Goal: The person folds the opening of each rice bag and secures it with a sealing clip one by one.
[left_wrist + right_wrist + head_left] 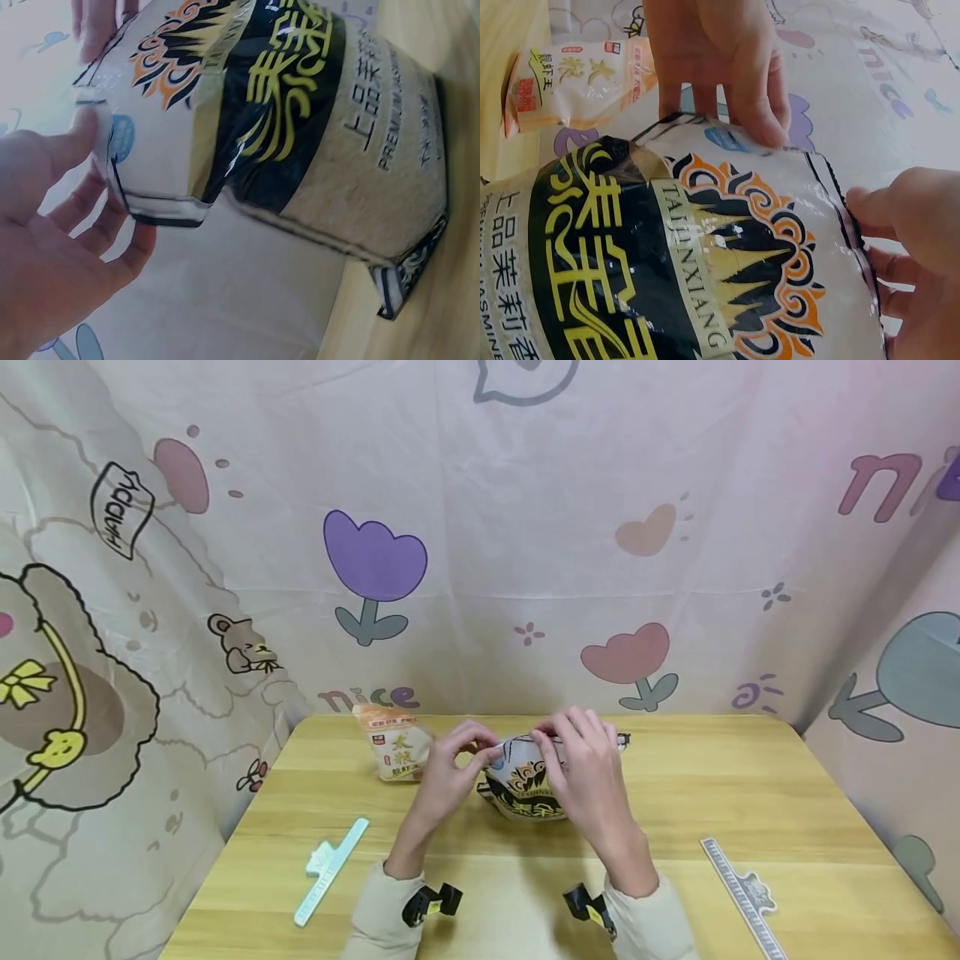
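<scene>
A rice bag (528, 789), clear with a black band, yellow lettering and an orange flame design, stands upright on the table. Its top edge is folded toward the hands. My left hand (450, 768) pinches the top edge near the left corner, thumb on the near side and fingers behind, as the left wrist view shows. Farther right along the same edge, my right hand (585, 768) pinches it between thumb and fingers. In the right wrist view both the left hand (720, 67) and right hand (915, 232) grip the pale upper part of the bag (735, 262).
Behind the left hand stands an orange and white packet (396, 747). A mint-green sealing clip (330, 870) lies at the left of the wooden table (675, 810), a grey sealing clip (746, 897) at the right. A patterned cloth (510, 543) hangs behind.
</scene>
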A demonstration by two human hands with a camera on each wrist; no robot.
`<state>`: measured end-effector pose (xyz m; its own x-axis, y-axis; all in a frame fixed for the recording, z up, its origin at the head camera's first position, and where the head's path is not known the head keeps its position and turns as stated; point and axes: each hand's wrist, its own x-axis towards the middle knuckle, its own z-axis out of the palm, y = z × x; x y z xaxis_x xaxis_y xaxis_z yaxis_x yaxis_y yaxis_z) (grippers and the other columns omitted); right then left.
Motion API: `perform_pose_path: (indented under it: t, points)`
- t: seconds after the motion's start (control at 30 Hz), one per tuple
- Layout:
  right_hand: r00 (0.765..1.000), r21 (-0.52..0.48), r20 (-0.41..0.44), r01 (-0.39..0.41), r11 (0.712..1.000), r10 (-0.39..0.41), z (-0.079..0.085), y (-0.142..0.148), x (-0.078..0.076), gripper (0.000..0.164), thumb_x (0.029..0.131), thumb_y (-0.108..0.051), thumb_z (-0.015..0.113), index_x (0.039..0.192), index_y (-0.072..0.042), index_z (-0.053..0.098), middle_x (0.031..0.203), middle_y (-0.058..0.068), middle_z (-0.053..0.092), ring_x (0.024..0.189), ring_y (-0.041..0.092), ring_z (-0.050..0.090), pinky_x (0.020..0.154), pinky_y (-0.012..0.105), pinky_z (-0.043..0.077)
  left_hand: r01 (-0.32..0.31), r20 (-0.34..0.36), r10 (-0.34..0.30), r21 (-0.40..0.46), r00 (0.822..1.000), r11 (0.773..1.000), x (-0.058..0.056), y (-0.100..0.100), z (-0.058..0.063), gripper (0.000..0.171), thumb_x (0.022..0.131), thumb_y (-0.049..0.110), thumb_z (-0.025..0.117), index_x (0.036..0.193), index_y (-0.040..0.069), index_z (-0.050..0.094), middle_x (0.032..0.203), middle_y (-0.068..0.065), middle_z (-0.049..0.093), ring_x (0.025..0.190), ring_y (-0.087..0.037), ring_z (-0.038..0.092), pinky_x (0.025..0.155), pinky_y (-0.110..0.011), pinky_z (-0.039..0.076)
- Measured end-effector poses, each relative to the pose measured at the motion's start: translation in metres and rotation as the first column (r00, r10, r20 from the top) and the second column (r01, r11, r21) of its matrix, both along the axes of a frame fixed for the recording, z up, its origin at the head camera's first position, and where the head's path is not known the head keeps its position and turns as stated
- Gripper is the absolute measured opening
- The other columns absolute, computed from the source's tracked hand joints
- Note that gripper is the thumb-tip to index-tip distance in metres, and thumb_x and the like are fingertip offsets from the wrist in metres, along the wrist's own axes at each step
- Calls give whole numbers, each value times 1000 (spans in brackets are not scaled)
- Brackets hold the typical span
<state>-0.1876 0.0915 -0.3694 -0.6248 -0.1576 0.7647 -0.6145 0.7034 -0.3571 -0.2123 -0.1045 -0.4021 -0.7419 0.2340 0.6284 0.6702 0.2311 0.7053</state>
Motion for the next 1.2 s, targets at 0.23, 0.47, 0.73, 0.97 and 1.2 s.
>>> perform_pose_path:
  t: [0.23, 0.47, 0.73, 0.97, 1.2]
  points:
    - [1000, 28, -11, -15, 1000, 16, -4, -7, 1, 18, 85, -34, 70, 92, -18, 67, 89, -7, 56, 83, 15, 45, 73, 35, 28, -35, -115, 37, 18, 993, 999, 14, 14, 16, 4, 83, -3, 67, 85, -1, 63, 79, -10, 60, 71, -21, 56, 65, -33, 50]
    - [999, 36, -36, 3, 999, -1, -5, -13, 1, 12, 87, -30, 68, 90, -18, 68, 89, -5, 58, 81, 19, 43, 70, 38, 27, -56, -104, 56, 5, 993, 998, 2, 12, -2, 4, 86, 8, 67, 86, 5, 64, 81, 0, 59, 73, -13, 55, 66, -32, 50]
    - [999, 40, -43, 27, 999, -25, -5, -17, 1, 10, 88, -27, 65, 88, -17, 67, 85, -5, 58, 80, 19, 44, 70, 38, 26, -55, -122, 52, -25, 991, 998, 0, 12, -4, 11, 90, 19, 64, 89, 7, 64, 82, 3, 58, 74, -11, 55, 68, -28, 50]
    - [999, 47, -43, 31, 998, -29, -7, -18, 0, 11, 91, -27, 63, 88, -18, 68, 85, -6, 58, 80, 18, 43, 69, 38, 25, -44, -121, 42, -14, 992, 999, 1, 14, -2, 11, 91, 18, 63, 88, 7, 64, 82, 4, 58, 74, -12, 55, 68, -31, 50]
    - [998, 22, -58, 5, 1000, -3, -7, -19, 0, 9, 90, -23, 63, 86, -15, 67, 84, -5, 59, 80, 18, 44, 69, 38, 26, -19, -126, 17, -15, 992, 1000, -1, 10, -2, 7, 89, 14, 65, 88, 7, 64, 82, 3, 58, 74, -12, 54, 67, -30, 49]
